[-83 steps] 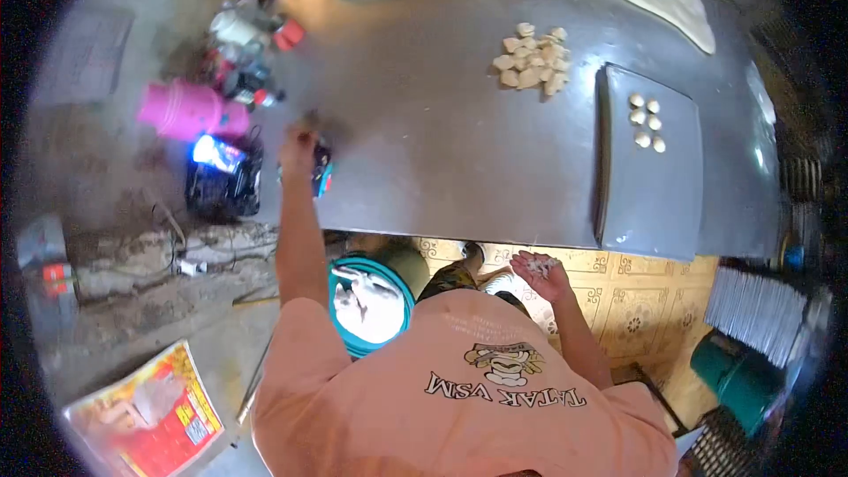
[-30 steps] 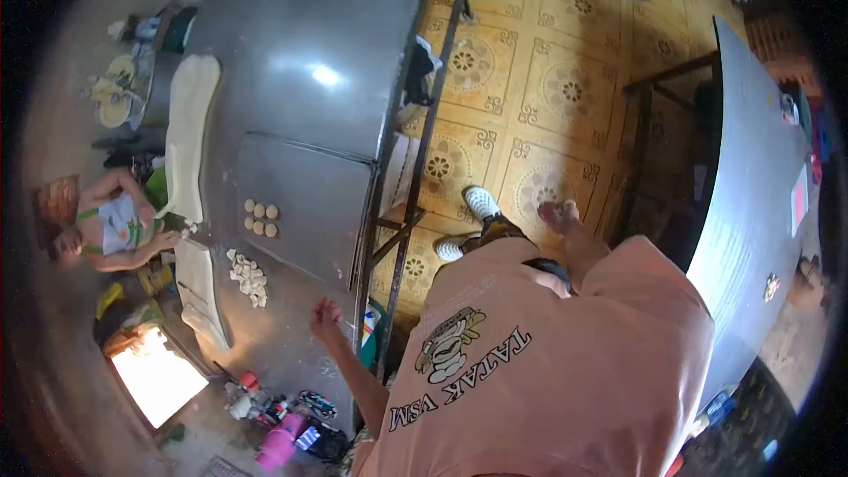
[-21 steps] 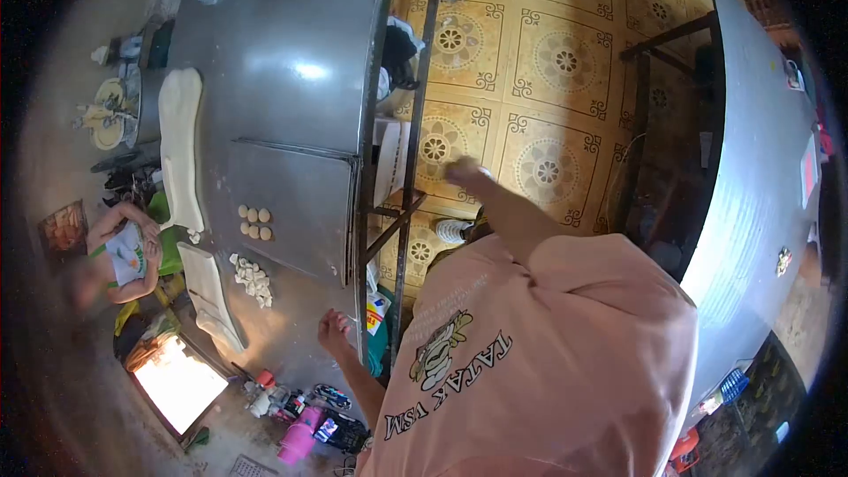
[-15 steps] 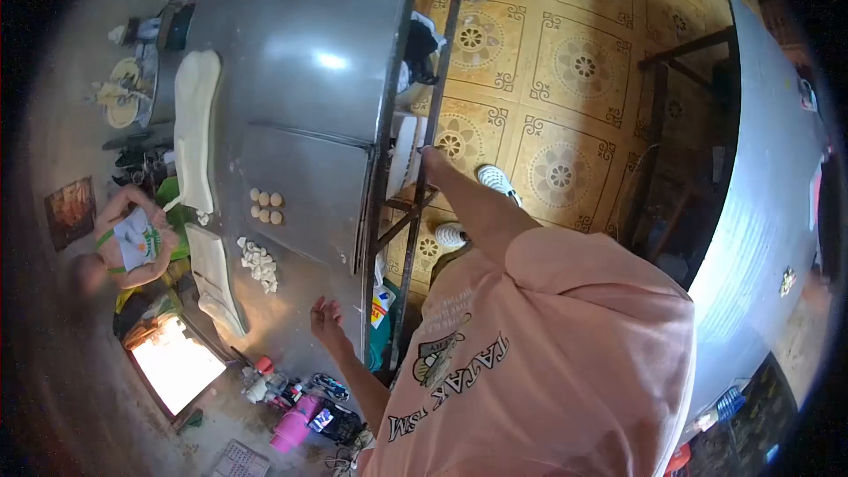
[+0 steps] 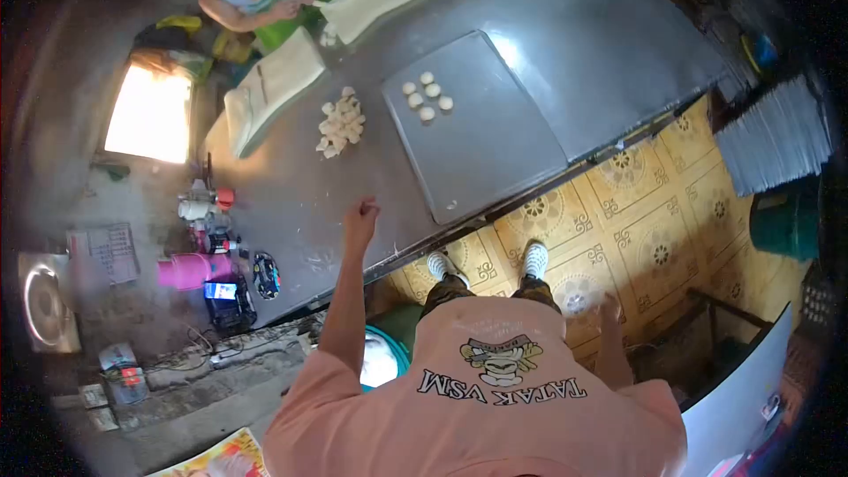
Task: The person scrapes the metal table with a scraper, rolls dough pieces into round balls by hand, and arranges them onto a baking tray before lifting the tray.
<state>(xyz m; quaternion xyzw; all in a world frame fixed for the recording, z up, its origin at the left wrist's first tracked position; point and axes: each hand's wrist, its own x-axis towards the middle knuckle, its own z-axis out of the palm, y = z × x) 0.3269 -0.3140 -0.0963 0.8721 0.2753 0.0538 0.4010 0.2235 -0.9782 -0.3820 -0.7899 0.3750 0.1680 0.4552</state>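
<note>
Round, pale dough balls (image 5: 432, 89) sit slightly apart on the flat, grey metal tray (image 5: 495, 146), likely against sticking; whether the half-curled left hand (image 5: 360, 214) or blurred right hand (image 5: 609, 311) holds anything, I cannot tell.

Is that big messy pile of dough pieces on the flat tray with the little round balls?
No, the dough pieces lie on the table beside the tray, which has the round dough balls.

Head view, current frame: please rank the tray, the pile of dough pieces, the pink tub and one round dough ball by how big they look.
1. Tray
2. Dough pile and pink tub: too alike to rank
3. Round dough ball
</note>
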